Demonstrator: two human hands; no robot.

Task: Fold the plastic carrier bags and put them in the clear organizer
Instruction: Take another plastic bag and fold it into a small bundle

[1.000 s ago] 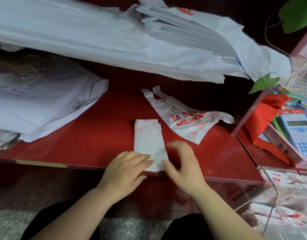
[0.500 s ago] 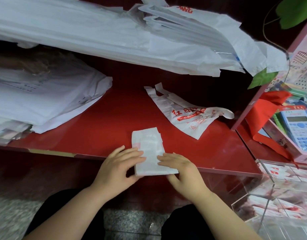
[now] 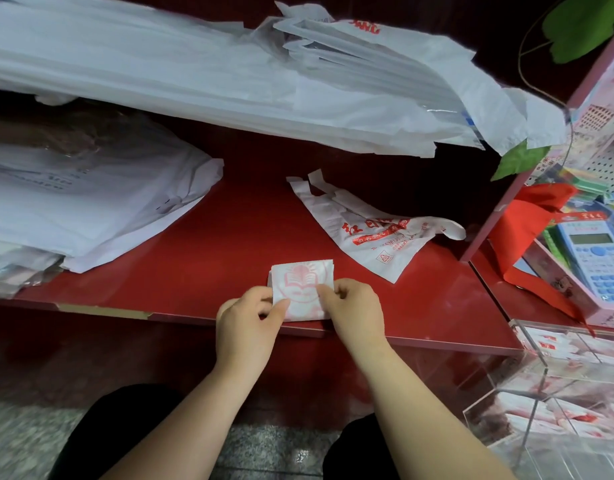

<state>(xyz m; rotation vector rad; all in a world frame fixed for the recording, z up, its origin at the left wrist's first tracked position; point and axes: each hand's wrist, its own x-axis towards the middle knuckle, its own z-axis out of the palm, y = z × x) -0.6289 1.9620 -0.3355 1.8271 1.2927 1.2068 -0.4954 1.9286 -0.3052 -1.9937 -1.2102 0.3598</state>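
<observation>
A folded bag [image 3: 300, 284], a small white square printed in pale red, lay at the front edge of a red counter [image 3: 201, 258]. The left hand [image 3: 246, 327] pinched the square's left side between thumb and curled fingers. The right hand [image 3: 354, 313] pinched its right side in the same way, so both hands held the bag close together.

Just behind and to the right, a loose bag [image 3: 378, 237] with red print lay flat and unfolded on the counter. A stack [image 3: 91, 209] of white bags sat at the far left, and larger white bags [image 3: 229, 74] stretched across the back.

The clear organizer [image 3: 527, 344] stood at the lower right, below the counter's edge, with folded bags inside. A blue calculator [image 3: 596, 258] and a red cloth [image 3: 527, 230] lay beyond it.
</observation>
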